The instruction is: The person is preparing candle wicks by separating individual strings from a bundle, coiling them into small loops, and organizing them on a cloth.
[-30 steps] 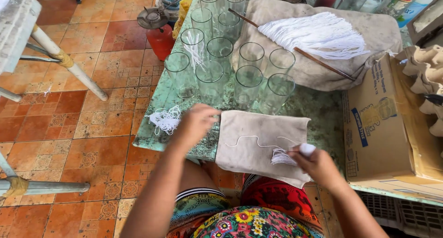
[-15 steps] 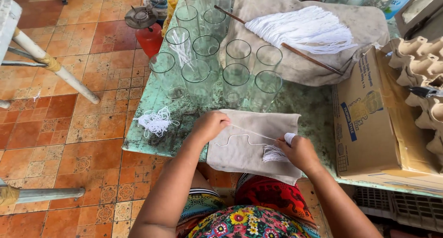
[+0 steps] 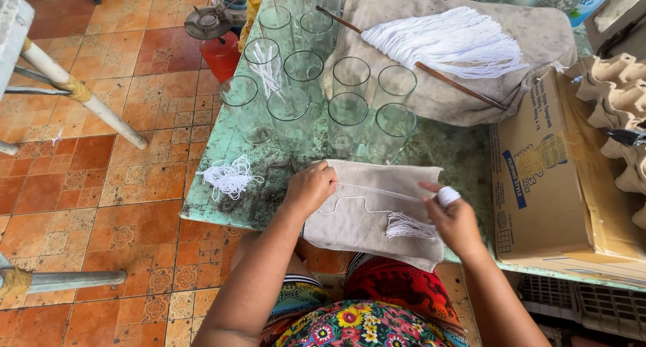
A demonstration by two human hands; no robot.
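Observation:
A beige cloth (image 3: 363, 216) lies at the near edge of the green table (image 3: 464, 162). My left hand (image 3: 311, 187) rests on the cloth's left end, fingers pinched on a thin white string (image 3: 377, 189) that runs across to my right hand (image 3: 456, 219). My right hand holds the other end, and its wrapped fingertip is raised. A small bundle of short white strings (image 3: 407, 226) fans out on the cloth just left of that hand. Another loose string (image 3: 350, 202) lies in a wavy line on the cloth.
Several empty glasses (image 3: 346, 122) stand behind the cloth. Farther back, a bigger cloth (image 3: 538, 37) carries a large string bundle (image 3: 454, 41) and a wooden stick (image 3: 464, 88). A cardboard box (image 3: 552, 179) sits right, a string tangle (image 3: 229, 175) left, a red gas burner (image 3: 219, 44) on the floor.
My left hand came down onto the cloth's left end and took the string. The string was pulled taut between both hands. My right hand shifted slightly right.

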